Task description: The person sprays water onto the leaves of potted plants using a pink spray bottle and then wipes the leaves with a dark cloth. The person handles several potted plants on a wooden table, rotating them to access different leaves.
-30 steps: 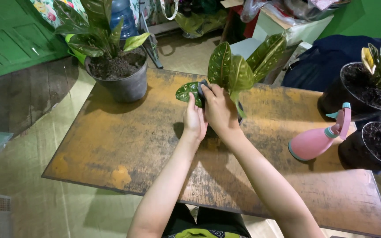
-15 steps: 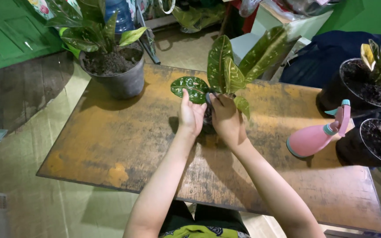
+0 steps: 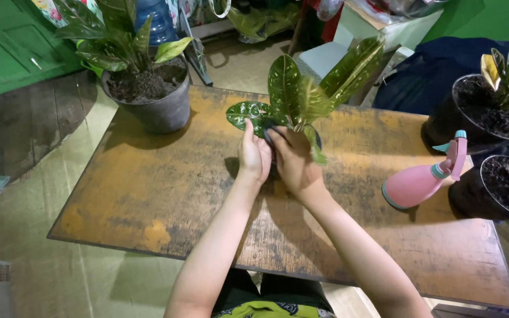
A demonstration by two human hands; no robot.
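At frame centre, we cupped a spotted leaf (image 3: 247,113) with our left hand (image 3: 254,154), while our right hand (image 3: 293,159) pinched a dark cloth (image 3: 271,131) against it. The plant (image 3: 301,97) stood mid-tabletop (image 3: 166,194), a pink sprayer (image 3: 422,179) at right.

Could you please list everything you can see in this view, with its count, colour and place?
spotted plant: one, green leaves with yellow flecks, middle of the table, pot hidden behind the hands
spotted leaf: one, dark green, on the plant's left side
table: one, worn orange-brown top, centre
grey pot plant: one, grey pot with soil and green leaves, far left corner of the table
spray bottle: one, pink with teal nozzle, right side of the table
black pots: two, black with soil, right edge
water jug: one, blue, on the floor behind
left hand: one, bare, under the spotted leaf
right hand: one, bare, fingers at the leaf's base
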